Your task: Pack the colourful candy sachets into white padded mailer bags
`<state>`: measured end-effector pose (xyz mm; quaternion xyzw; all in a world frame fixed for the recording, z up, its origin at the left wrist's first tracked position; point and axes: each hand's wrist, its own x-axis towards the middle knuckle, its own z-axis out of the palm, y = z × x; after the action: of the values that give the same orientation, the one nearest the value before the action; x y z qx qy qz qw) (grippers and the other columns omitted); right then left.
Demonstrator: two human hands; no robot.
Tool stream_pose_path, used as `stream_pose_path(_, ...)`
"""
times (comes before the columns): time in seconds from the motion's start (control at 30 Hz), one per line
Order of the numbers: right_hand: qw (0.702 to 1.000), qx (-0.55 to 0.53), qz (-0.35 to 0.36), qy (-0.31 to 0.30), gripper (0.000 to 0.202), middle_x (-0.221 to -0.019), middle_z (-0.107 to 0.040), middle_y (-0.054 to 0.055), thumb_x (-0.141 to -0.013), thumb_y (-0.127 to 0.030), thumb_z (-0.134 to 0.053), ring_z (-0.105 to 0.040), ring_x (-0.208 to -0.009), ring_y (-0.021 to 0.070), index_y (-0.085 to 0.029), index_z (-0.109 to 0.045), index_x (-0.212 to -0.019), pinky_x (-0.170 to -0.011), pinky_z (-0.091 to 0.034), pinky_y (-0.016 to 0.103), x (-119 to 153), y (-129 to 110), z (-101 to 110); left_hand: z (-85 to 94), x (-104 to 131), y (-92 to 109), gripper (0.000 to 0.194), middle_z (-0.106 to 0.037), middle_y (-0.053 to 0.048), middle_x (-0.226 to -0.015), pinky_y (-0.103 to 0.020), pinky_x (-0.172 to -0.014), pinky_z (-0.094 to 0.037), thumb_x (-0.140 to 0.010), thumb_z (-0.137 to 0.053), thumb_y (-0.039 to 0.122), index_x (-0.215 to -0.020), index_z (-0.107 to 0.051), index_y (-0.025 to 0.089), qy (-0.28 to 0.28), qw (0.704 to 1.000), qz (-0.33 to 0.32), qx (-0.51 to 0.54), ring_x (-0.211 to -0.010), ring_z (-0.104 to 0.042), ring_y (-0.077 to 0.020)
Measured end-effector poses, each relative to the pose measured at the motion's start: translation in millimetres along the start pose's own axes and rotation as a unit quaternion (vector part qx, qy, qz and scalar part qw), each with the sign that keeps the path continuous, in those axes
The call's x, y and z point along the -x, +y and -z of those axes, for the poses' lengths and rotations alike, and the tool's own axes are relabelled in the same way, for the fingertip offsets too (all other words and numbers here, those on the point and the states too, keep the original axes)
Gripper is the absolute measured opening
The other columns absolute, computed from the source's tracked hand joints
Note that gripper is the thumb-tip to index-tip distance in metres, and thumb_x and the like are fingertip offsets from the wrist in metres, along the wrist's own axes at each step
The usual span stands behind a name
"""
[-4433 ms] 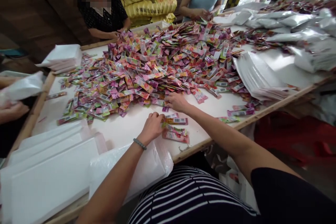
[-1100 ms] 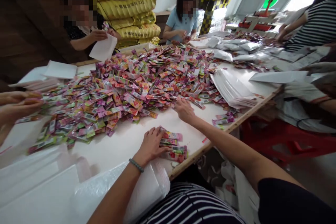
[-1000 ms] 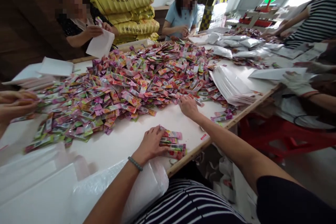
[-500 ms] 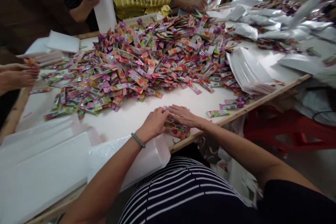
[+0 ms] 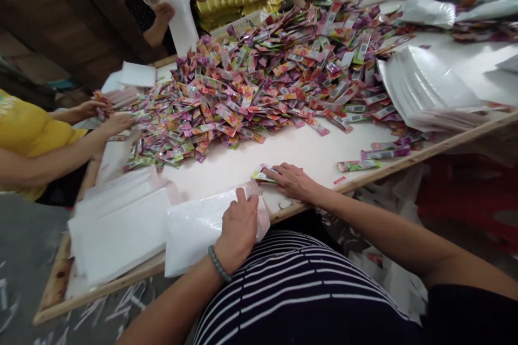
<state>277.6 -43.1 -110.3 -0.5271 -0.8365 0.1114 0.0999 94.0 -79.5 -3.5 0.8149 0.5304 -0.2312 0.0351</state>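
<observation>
On the table's near edge lies a white bubble-lined envelope [image 5: 194, 226], its pinkish open end pointing right. My left hand [image 5: 239, 221] is at that end, fingers bent onto the envelope; their tips are partly hidden. Just to the right, my right hand [image 5: 289, 180] has its fingers curled over a few small printed sachets [image 5: 264, 173], which stick out at its left side. How many are under the palm is hidden. Beyond both hands spreads a big heap of pink, purple and green sachets [image 5: 243, 97].
White envelopes [image 5: 125, 226] lie stacked at left, another stack [image 5: 429, 86] at right. Loose sachets [image 5: 358, 165] lie near the wooden table rim [image 5: 449, 146]. Co-workers stand around: a person in yellow [image 5: 36, 145], one holding a white envelope [image 5: 184, 27], one in blue.
My left hand has left the sachets beside my right hand and moved down-left onto the envelope's end. The larger stack of sachets under my hands no longer shows. The view has turned left.
</observation>
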Motion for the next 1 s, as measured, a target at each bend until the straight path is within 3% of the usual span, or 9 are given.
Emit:
stream_pose_path(0.13, 0.991, -0.106, -0.054, 0.060, 0.062, -0.113, -0.066, 0.013, -0.080, -0.011, -0.055, -0.059, -0.101, 0.0252, -0.017, -0.048, -0.141, -0.089, -0.047, 0.037, 2, 4, 3, 6.3, 12, -5, 0.032, -0.051, -0.014, -0.113, -0.032, -0.068, -0.054, -0.089, -0.033, 0.005, -0.103, -0.061, 0.015, 0.004, 1.000, 0.031, -0.004, -0.084, -0.067, -0.0208)
stream_pose_path(0.23, 0.943, -0.292, -0.105, 0.118, 0.063, -0.094, -0.072, 0.006, -0.077, -0.012, -0.055, -0.064, -0.077, 0.0183, -0.019, -0.050, -0.139, -0.074, -0.051, 0.031, 7, -6, 7, 5.3, 20, -9, 0.035, -0.056, -0.016, -0.113, -0.034, -0.067, -0.055, -0.088, -0.037, 0.007, -0.114, -0.059, 0.013, -0.002, 0.998, 0.055, 0.013, -0.082, -0.069, -0.0233)
stream_pose_path(0.37, 0.884, -0.452, -0.012, 0.118, 0.062, -0.094, -0.072, 0.002, -0.078, -0.014, -0.051, -0.062, -0.065, 0.0131, -0.022, -0.050, -0.139, -0.063, -0.050, 0.026, 14, -32, 5, -3.1, 17, -17, 0.046, -0.061, -0.018, -0.118, -0.039, -0.080, -0.055, -0.083, -0.041, 0.006, -0.129, -0.050, 0.009, 0.005, 0.993, 0.076, 0.086, -0.092, -0.069, -0.0275)
stream_pose_path(0.47, 0.920, -0.363, 0.078, 0.127, 0.063, -0.111, -0.069, 0.006, -0.072, -0.007, -0.052, -0.063, -0.090, 0.0181, -0.022, -0.056, -0.133, -0.078, -0.050, 0.029, 15, -42, -1, -12.0, 11, -27, 0.050, -0.061, -0.018, -0.125, -0.039, -0.091, -0.052, -0.079, -0.040, 0.003, -0.129, -0.050, 0.008, 0.075, 0.982, 0.068, 0.160, -0.106, -0.065, -0.0278)
stream_pose_path(0.57, 0.970, -0.171, 0.126, 0.120, 0.059, -0.109, -0.067, 0.010, -0.076, -0.004, -0.053, -0.059, -0.089, 0.0199, -0.021, -0.056, -0.132, -0.078, -0.046, 0.032, 17, -44, 0, -21.9, 6, -35, 0.054, -0.059, -0.017, -0.131, -0.039, -0.099, -0.049, -0.078, -0.041, 0.003, -0.131, -0.049, 0.009, 0.162, 0.959, 0.036, 0.231, -0.117, -0.060, -0.0264)
stream_pose_path(0.73, 0.963, -0.005, 0.250, 0.099, 0.030, -0.106, -0.066, 0.009, -0.090, -0.014, -0.052, -0.053, -0.082, 0.0193, -0.019, -0.064, -0.116, -0.076, -0.042, 0.034, 14, -59, 8, -32.8, -2, -24, 0.061, -0.057, -0.014, -0.136, -0.037, -0.102, -0.048, -0.078, -0.042, 0.005, -0.139, -0.042, 0.010, 0.250, 0.910, -0.050, 0.328, -0.119, -0.058, -0.0232)
stream_pose_path(0.83, 0.969, 0.018, 0.234, 0.079, 0.016, -0.090, -0.068, 0.010, -0.087, -0.012, -0.054, -0.055, -0.085, 0.0216, -0.013, -0.070, -0.088, -0.082, -0.041, 0.037, -5, -67, 13, -30.7, -6, -13, 0.062, -0.057, -0.011, -0.137, -0.033, -0.102, -0.048, -0.078, -0.040, 0.003, -0.139, -0.042, 0.014, 0.304, 0.876, -0.135, 0.350, -0.119, -0.058, -0.0195)
stream_pose_path(0.9, 0.972, 0.003, 0.227, 0.067, 0.016, -0.081, -0.068, 0.010, -0.085, -0.011, -0.056, -0.057, -0.086, 0.0221, -0.013, -0.070, -0.078, -0.084, -0.041, 0.038, -19, -66, 30, -23.1, -9, -11, 0.060, -0.058, -0.009, -0.135, -0.031, -0.099, -0.050, -0.079, -0.040, 0.003, -0.138, -0.044, 0.016, 0.350, 0.850, -0.152, 0.364, -0.114, -0.061, -0.0180)
stream_pose_path(1.0, 0.955, -0.057, 0.274, 0.101, 0.013, -0.089, -0.070, 0.008, -0.084, -0.018, -0.060, -0.060, -0.090, 0.0215, -0.017, -0.072, -0.081, -0.087, -0.041, 0.041, -29, -62, 88, 0.8, -14, -20, 0.053, -0.063, -0.009, -0.129, -0.028, -0.086, -0.055, -0.082, -0.042, 0.005, -0.133, -0.049, 0.018, 0.427, 0.795, -0.111, 0.416, -0.100, -0.066, -0.0162)
